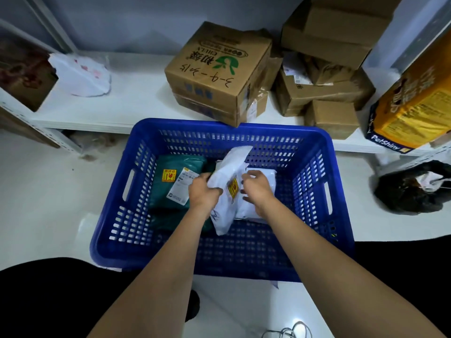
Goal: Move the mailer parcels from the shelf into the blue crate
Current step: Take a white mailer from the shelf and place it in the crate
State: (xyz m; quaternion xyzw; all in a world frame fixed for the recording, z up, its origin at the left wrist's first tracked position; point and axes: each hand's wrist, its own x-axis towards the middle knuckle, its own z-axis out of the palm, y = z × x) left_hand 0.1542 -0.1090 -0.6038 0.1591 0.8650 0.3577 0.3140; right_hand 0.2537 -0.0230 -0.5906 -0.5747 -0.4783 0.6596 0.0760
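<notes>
Both hands are down inside the blue crate (220,252), working one white mailer (225,189) between them; the left hand (203,191) has its fingers curled round the mailer's left edge, while the right hand (257,189) grips its right side with fingers bent over it; held this way the parcel stands tilted on its long edge, probably so it can be slotted in beside what is already there. To the left of the fingers a green mailer (174,184) lies flat on the crate floor, label up; just beyond the right fingers a second white mailer (264,175) lies flat, partly under the one in hand. The crate sits on a pale floor, pushed up to a low white shelf (136,98); farther beyond the fingers the shelf carries cardboard boxes (219,74), and far to their left another white soft parcel (81,74) waits, likely next. A black bag (410,191) slumps on the floor, right of the crate.
</notes>
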